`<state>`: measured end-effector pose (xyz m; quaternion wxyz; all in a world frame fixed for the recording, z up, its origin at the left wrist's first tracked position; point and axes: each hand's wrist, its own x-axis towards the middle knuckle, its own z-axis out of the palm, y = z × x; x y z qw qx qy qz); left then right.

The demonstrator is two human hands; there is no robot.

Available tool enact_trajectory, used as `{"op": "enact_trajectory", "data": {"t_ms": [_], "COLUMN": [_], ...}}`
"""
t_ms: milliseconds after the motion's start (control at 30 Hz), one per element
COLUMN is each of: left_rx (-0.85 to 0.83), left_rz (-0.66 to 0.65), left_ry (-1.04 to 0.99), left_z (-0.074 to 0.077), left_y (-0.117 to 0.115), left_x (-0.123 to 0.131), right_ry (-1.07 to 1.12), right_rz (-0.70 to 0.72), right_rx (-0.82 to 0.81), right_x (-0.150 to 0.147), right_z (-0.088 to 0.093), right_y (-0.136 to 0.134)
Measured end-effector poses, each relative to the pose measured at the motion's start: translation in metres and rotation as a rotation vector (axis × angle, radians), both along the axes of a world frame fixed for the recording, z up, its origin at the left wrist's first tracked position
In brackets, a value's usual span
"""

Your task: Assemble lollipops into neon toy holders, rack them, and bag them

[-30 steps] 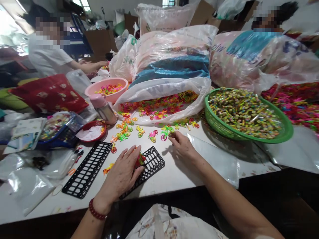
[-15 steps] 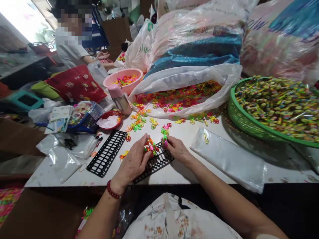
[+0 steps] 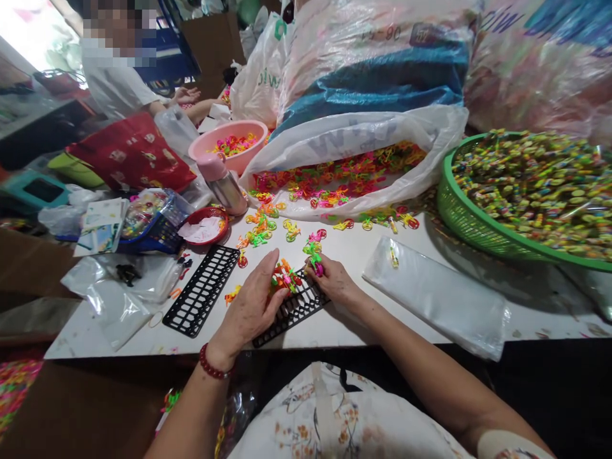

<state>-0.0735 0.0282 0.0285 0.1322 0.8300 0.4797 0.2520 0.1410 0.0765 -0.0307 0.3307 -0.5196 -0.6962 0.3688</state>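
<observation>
My left hand (image 3: 251,299) is cupped around a small bunch of coloured plastic toy bicycles (image 3: 285,278), thumb apart from the fingers. Its lower fingers are hidden. My right hand (image 3: 337,280) pinches a green and magenta toy bicycle (image 3: 315,262) at the upper right end of a black slotted plastic rack (image 3: 299,306). That rack lies slanted beneath both hands, partly covered by the left one. A second black rack (image 3: 201,290) lies flat to the left. More loose toy bicycles (image 3: 261,229) are scattered beyond my hands.
A white sack (image 3: 363,207) spills toy bicycles at the back. On the right are a green basket (image 3: 444,210) of wrapped pieces and clear plastic bags (image 3: 440,299). A flask (image 3: 227,188), red basket (image 3: 224,236) and pink basin (image 3: 261,137) stand left; a person (image 3: 112,86) sits beyond.
The whole view has shifted slightly. My right hand and the toy bicycle in it have tilted down a little towards the rack. My left hand stays nearly still.
</observation>
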Motion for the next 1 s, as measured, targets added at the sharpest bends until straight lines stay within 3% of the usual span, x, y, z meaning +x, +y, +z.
{"op": "enact_trajectory", "data": {"t_ms": [200, 333, 467, 567, 733, 1000], "left_rx": [0.001, 0.041, 0.085, 0.082, 0.067, 0.098], "left_rz": [0.016, 0.021, 0.042, 0.025, -0.011, -0.05], "left_ry": [0.012, 0.044, 0.061, 0.039, 0.025, 0.028], "left_z": [-0.002, -0.008, -0.011, -0.009, -0.008, -0.012], "left_y": [0.001, 0.001, 0.002, 0.002, 0.004, 0.005], "left_x": [-0.001, -0.002, -0.001, 0.001, 0.001, -0.001], "right_ry": [-0.045, -0.325, -0.536, -0.397, -0.221, -0.213], "right_rz": [-0.055, -0.208, -0.253, -0.12, 0.277, 0.319], "right_rx": [0.049, 0.085, 0.202, 0.312, 0.255, 0.2], "right_x": [0.012, 0.032, 0.039, 0.026, -0.013, -0.024], "right_z": [0.007, 0.013, 0.01, 0.0, -0.013, -0.013], "right_y": [0.005, 0.02, 0.02, 0.012, 0.005, 0.013]}}
